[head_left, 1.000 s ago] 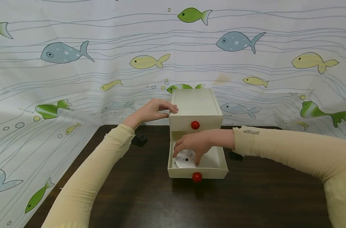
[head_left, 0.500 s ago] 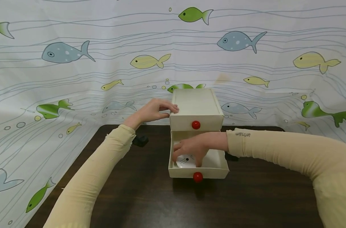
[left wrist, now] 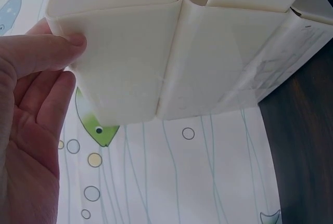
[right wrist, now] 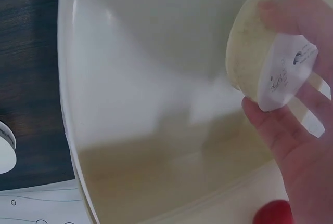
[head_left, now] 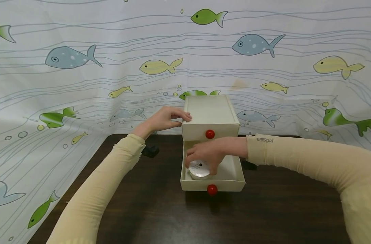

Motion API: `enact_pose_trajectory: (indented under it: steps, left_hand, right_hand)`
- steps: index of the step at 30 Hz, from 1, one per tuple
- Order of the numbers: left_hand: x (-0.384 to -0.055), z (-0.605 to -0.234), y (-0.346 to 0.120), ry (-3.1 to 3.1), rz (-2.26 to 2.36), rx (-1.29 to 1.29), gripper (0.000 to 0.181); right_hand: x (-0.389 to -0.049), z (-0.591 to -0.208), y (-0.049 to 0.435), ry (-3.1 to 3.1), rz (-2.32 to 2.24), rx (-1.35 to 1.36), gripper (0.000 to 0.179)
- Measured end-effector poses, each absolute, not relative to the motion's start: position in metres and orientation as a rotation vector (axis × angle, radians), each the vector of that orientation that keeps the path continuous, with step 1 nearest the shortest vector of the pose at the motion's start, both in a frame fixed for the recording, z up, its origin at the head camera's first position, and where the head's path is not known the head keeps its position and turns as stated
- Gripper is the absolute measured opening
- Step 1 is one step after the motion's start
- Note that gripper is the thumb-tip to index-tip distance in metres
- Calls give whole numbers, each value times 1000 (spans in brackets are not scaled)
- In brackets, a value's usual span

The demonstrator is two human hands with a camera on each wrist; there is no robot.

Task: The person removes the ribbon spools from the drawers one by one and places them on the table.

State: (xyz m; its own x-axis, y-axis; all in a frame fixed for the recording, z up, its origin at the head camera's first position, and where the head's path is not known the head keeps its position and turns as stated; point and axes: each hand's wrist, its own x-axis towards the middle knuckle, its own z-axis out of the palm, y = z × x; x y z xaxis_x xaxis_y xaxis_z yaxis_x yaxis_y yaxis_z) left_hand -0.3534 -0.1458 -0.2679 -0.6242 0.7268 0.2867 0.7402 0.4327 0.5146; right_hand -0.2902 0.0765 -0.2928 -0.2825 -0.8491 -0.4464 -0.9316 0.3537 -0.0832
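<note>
A cream cabinet (head_left: 210, 108) with red knobs stands at the table's back, its lower drawer (head_left: 191, 185) pulled out. Fingers of my left hand (head_left: 165, 118) lie over the cabinet's top left edge; in the left wrist view the thumb (left wrist: 77, 40) presses its side, so the hand grips that edge. Inside the drawer, my right hand (head_left: 205, 154) holds a cream ribbon spool (head_left: 199, 171) with a white, printed, holed face. The right wrist view shows this spool (right wrist: 247, 47) tilted between thumb and fingers, beside the drawer's wall.
Red knobs stick out from the upper drawer (head_left: 210, 134) and the lower drawer. A dark wooden table (head_left: 142, 203) spreads around the cabinet. Behind it hangs a fish-patterned sheet (head_left: 118, 30). A white round object (right wrist: 7, 151) shows at the right wrist view's left edge, partly cut off.
My right hand has taken hold of the spool and raised it slightly, so its white face shows higher and more tilted in the drawer. The left hand keeps its place on the cabinet.
</note>
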Motion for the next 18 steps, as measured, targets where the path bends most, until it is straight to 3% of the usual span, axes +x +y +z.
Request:
enact_pose_trajectory:
  steps: [18]
  left_hand:
    - [-354, -268, -146, -2631, -961, -1363, 30]
  right_hand:
    - [-271, -255, 108, 2330, 5, -1536, 72]
